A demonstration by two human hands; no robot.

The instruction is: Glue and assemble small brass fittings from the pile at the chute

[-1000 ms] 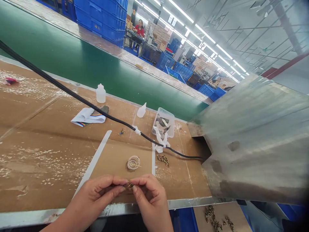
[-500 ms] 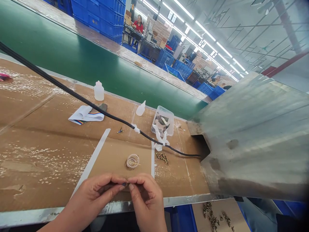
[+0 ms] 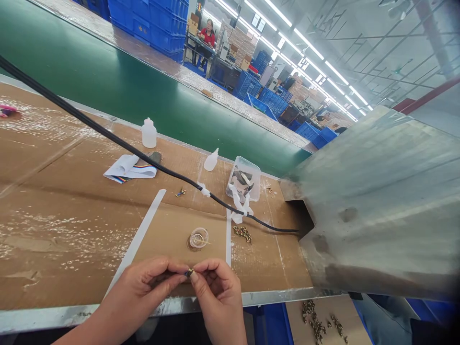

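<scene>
My left hand and my right hand meet fingertip to fingertip over the near edge of the cardboard-covered bench. Between them they pinch a tiny gold and dark blue piece, partly hidden by the fingertips. Just beyond the hands stands a small round clear cup with a thin stick leaning in it. Right of the cup, past a white tape strip, lies a pile of small gold and dark pieces. A few small colored pieces rest farther back.
A black cable crosses above the bench. Behind it are two white bottles, a clear box and a striped ribbon. A metal housing stands right. Beyond the green belt a person sits.
The small piece has turned slightly between my fingertips and shows more of its gold part. Both hands keep nearly the same place and stay closed on it.
</scene>
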